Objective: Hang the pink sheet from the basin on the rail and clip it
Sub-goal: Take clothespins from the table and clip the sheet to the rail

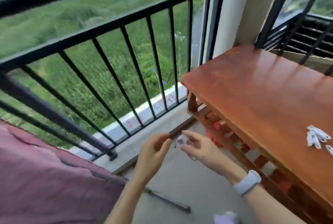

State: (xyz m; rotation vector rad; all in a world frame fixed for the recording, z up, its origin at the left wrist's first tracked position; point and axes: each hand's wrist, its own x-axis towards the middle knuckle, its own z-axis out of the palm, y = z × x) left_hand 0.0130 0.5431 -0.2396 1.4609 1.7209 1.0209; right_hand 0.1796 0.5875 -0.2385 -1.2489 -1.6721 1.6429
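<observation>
The pink sheet (45, 178) hangs draped over the black rail (54, 115) at the lower left, its folds covering the bottom corner of the view. My right hand (200, 149), with a pale watch on the wrist, pinches a blurred clear clip (183, 140) in front of me. My left hand (153, 151) sits close beside it with curled fingers, its fingertips near the clip; I cannot tell whether it touches it. Both hands are to the right of the sheet, above the floor. The basin is not in view.
A reddish wooden table (261, 101) stands at the right, with several white clips (315, 137) near its right edge. The black balcony railing (111, 30) runs across, with greenery far below. A thin rod (167, 200) lies on the grey floor.
</observation>
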